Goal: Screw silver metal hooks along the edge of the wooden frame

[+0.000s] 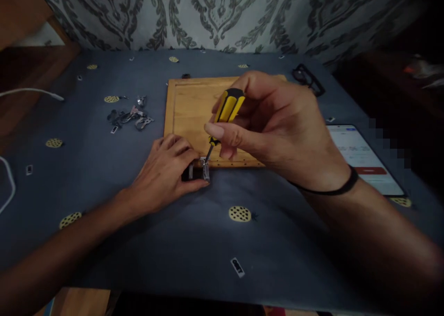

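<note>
My right hand (277, 131) is closed round the yellow and black handle of a screwdriver (229, 107), thumb in front. The screwdriver slants down to the left, its tip at a small metal hinge (206, 169). That hinge sits at the near edge of a wooden panel (189, 106), towards its left corner. With fingers and thumb, my left hand (169, 170) grips the hinge from the left, partly hiding it. Small dark holes dot the panel's near edge. Whether a screw is under the tip is too small to tell.
Several loose metal hinges (130, 116) lie in a pile left of the panel. A lit phone or tablet (364, 161) rests on the right, with black-framed glasses (308, 79) behind it. A white cable (34, 91) comes in from the left. A pineapple-print cloth (194, 256) covers the table.
</note>
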`<state>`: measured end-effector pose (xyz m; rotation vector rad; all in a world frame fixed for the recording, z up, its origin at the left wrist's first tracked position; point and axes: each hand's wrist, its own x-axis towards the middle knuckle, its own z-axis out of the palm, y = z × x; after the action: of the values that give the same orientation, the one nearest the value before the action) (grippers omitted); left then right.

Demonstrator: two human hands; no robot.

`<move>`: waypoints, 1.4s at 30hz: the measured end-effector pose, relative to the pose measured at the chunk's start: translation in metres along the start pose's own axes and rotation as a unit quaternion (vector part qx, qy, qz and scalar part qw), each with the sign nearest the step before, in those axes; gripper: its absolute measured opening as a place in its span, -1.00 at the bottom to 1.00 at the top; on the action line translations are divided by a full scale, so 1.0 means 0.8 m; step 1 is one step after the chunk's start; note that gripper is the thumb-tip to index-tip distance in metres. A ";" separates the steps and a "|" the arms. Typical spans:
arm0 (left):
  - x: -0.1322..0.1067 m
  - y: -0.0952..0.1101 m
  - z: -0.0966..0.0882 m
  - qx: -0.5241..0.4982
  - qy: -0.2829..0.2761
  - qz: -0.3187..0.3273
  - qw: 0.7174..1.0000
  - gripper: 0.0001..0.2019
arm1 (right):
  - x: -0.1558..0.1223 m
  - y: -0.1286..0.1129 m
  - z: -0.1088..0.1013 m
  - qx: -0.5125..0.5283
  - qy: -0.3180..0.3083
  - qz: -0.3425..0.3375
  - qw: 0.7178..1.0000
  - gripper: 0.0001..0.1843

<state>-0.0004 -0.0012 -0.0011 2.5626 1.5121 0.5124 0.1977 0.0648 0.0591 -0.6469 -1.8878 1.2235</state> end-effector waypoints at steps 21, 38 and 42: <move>-0.002 0.000 -0.003 -0.001 -0.001 0.002 1.000 -0.70 | 0.001 -0.003 -0.010 0.053 -0.065 -0.010 0.996 -0.73; 0.000 -0.001 -0.005 0.003 -0.006 -0.001 1.000 -0.66 | -0.004 -0.006 -0.011 -0.105 0.120 -0.082 0.984 -0.40; 0.000 0.000 -0.007 0.004 -0.009 0.005 1.000 -0.64 | -0.005 -0.003 -0.006 -0.081 0.084 -0.045 0.992 -0.46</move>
<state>-0.0024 -0.0013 0.0039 2.5754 1.4989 0.4849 0.2042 0.0630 0.0614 -0.7201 -1.8665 0.9357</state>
